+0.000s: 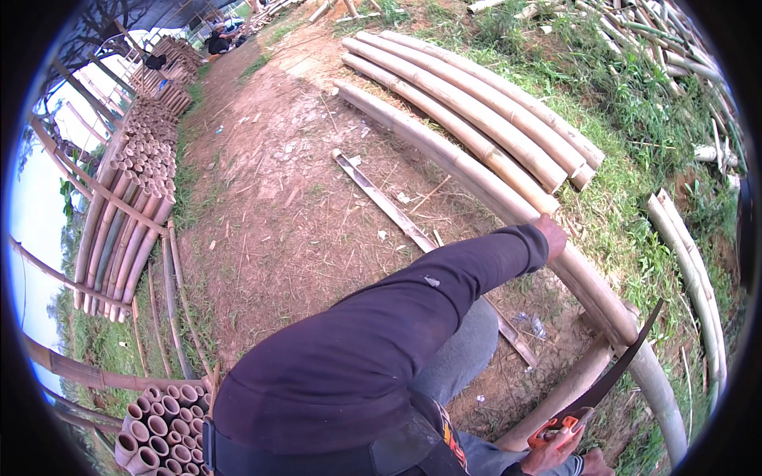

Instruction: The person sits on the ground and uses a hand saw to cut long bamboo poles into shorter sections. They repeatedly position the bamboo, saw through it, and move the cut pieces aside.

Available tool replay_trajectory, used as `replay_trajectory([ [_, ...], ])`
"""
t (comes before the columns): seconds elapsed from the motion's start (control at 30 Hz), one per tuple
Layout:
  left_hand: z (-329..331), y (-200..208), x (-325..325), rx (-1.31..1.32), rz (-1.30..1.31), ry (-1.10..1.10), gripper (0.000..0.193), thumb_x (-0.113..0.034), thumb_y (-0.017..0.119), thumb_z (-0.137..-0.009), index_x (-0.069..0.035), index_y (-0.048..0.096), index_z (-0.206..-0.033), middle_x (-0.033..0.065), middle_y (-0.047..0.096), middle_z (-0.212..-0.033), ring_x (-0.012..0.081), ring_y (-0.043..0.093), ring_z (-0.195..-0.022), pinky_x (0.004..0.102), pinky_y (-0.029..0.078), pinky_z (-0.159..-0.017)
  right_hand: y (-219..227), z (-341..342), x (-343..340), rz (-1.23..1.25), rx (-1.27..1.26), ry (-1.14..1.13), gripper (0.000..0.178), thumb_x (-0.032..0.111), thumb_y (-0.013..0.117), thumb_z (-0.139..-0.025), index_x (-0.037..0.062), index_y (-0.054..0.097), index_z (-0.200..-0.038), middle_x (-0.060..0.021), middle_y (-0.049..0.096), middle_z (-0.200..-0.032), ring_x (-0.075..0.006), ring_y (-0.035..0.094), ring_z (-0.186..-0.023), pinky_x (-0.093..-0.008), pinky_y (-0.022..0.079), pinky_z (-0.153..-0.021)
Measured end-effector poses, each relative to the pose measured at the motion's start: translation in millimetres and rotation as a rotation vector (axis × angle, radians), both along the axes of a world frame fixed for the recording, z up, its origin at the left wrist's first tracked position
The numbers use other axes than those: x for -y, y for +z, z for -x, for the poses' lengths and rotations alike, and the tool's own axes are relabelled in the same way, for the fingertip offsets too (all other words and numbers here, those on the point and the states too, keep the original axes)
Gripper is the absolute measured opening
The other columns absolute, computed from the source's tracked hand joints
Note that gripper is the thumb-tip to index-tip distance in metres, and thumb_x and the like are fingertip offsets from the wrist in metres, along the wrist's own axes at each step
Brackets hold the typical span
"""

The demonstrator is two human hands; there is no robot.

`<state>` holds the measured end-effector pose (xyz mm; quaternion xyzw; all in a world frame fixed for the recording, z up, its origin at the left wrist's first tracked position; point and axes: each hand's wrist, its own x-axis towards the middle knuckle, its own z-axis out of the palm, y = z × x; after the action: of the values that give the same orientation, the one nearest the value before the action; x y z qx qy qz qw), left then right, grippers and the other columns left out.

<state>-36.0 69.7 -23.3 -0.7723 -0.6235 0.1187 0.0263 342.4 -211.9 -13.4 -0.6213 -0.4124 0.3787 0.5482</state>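
A long bamboo pole [444,155] runs from the far middle down to the lower right. My left hand [550,236], at the end of a dark sleeve, is closed over the top of this pole; its fingertips are partly hidden. At the bottom right, my right hand [553,452] grips the orange handle of a handsaw [607,381]. The dark saw blade lies across the pole, past a thicker bamboo piece [548,401] that passes crosswise under the pole. Whether the teeth have cut in cannot be made out.
Several more poles [476,103] lie side by side beyond the left hand. A split bamboo strip [385,202] lies on the dirt. Stacked bamboo tubes [147,151] stand at the left, others [171,428] at lower left. Two poles [689,270] lie at right. People sit far back.
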Motion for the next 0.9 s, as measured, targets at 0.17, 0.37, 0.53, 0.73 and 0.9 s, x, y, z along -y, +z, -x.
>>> replay_trajectory([
  [0.17,0,-5,0,0.001,-0.045,0.002,0.022,-0.023,0.062,-0.098,-0.012,0.078,-0.106,0.0044,0.079,-0.103,0.023,0.074,-0.099,0.0454,0.048,-0.091,9,9,0,0.01,0.012,-0.016,0.053,0.019,0.066,-0.103,0.0018,0.048,-0.15,-0.0131,0.066,-0.114,-0.0186,0.056,-0.08,-0.0343,0.052,-0.068],
  [0.37,2,-4,1,0.013,-0.046,-0.005,0.021,-0.022,0.061,-0.097,-0.012,0.078,-0.105,0.0048,0.079,-0.101,0.0239,0.075,-0.098,0.0448,0.049,-0.091,-7,-2,3,0.02,0.027,-0.038,0.053,0.02,0.064,-0.105,0.001,0.048,-0.152,-0.0099,0.066,-0.111,-0.0147,0.054,-0.077,-0.0306,0.048,-0.064],
  [0.53,3,-1,3,0.007,-0.071,-0.021,0.022,-0.022,0.061,-0.097,-0.011,0.076,-0.108,0.006,0.079,-0.102,0.0241,0.075,-0.098,0.0445,0.049,-0.091,-30,-24,1,0.055,0.103,-0.065,0.053,0.016,0.06,-0.107,0.0025,0.048,-0.156,-0.0022,0.066,-0.105,-0.0049,0.045,-0.066,-0.0219,0.037,-0.056],
  [0.73,3,-1,3,-0.003,-0.054,-0.023,0.022,-0.023,0.06,-0.098,-0.012,0.075,-0.109,0.0059,0.079,-0.104,0.0238,0.075,-0.099,0.0444,0.05,-0.089,-12,-13,4,-0.045,0.065,0.021,0.056,0.027,0.068,-0.102,-0.0021,0.047,-0.145,-0.0211,0.067,-0.12,-0.0287,0.067,-0.094,-0.0431,0.063,-0.074],
  [0.9,3,-4,3,-0.011,-0.079,-0.03,0.023,-0.024,0.06,-0.098,-0.012,0.076,-0.109,0.0054,0.079,-0.102,0.0237,0.075,-0.099,0.0447,0.05,-0.089,12,7,1,-0.085,0.022,0.009,0.055,0.028,0.07,-0.101,-0.0036,0.05,-0.143,-0.0207,0.068,-0.119,-0.0283,0.068,-0.092,-0.0416,0.064,-0.071],
])
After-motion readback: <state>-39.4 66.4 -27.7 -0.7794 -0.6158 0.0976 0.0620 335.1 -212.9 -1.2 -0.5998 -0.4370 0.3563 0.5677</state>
